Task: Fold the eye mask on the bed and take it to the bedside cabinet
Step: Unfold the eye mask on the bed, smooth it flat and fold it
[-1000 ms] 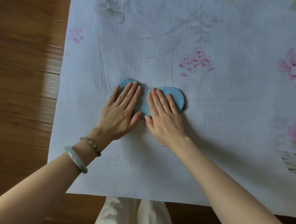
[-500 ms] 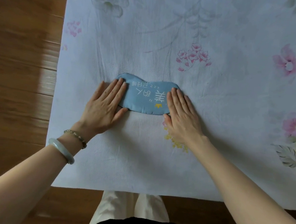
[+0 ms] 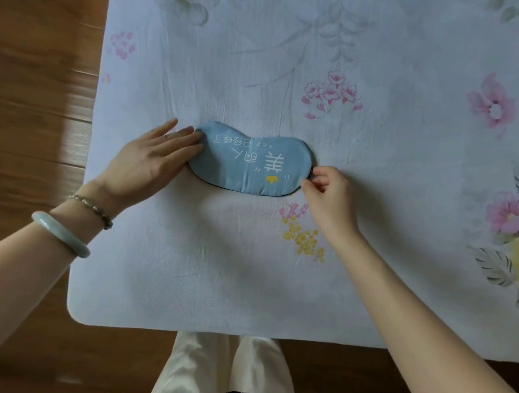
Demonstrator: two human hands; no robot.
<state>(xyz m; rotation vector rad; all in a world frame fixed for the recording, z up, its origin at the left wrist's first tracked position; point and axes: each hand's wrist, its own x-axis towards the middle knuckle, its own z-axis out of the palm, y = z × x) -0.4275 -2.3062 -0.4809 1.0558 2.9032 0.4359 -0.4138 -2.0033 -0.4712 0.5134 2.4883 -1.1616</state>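
Note:
A light blue eye mask (image 3: 251, 162) with white characters and a small yellow crown lies flat and unfolded on the bed, a dark edge showing along its near side. My left hand (image 3: 150, 161) lies flat with fingers spread, fingertips touching the mask's left end. My right hand (image 3: 326, 191) is at the mask's right end, thumb and forefinger pinching its edge. The bedside cabinet is out of view.
The bed (image 3: 371, 250) carries a pale floral sheet; its near edge and left corner are close to me. Wooden floor (image 3: 35, 88) runs along the left and in front. My pale trousers (image 3: 224, 372) show below the bed edge.
Both hands slid outward from the middle of the mask to its ends, uncovering the printed face. The right hand went from flat to pinching the right edge.

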